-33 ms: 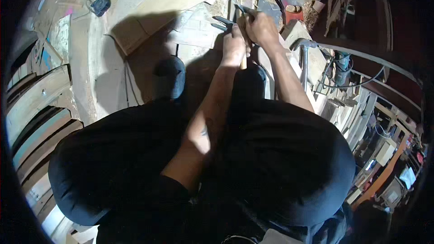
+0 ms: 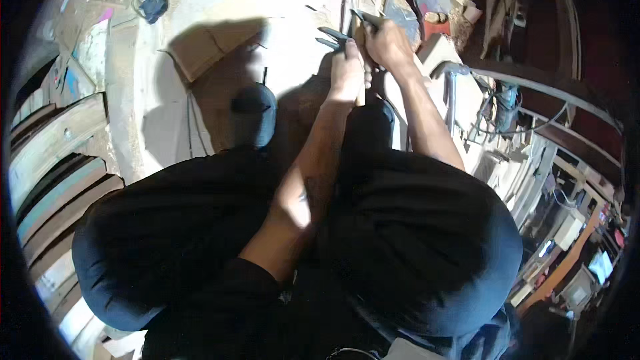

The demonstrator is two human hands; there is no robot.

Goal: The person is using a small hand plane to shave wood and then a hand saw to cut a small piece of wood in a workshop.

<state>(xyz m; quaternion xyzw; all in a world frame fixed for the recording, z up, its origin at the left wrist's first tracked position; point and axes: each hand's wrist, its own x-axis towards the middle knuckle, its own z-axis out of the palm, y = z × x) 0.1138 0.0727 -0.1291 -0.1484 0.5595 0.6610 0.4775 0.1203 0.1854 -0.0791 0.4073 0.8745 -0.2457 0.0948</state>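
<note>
My left hand (image 2: 347, 75) is closed around a dark tool with two slim prongs (image 2: 331, 37) that stick out to the left; its exact kind is unclear. Close against it, my right hand (image 2: 388, 43) grips a dark slim pointed tool (image 2: 367, 19), its tip toward the upper left. A narrow wooden strip (image 2: 361, 97) runs between and below my hands, partly hidden by the fingers. Both hands are above the wood-strewn work area, just beyond my right foot. Glare washes out the boards beside the left hand.
A hammer (image 2: 451, 97) leans right of my right forearm, near a corded blue-green power tool (image 2: 507, 103). A tape measure (image 2: 154, 7) lies at the upper left. Curved boards (image 2: 63, 137) are stacked at left, and an orange-red object (image 2: 436, 25) is beyond my right hand.
Light on the boards ahead has become much brighter. The whole view has shifted slightly; my hands keep nearly the same grip and place.
</note>
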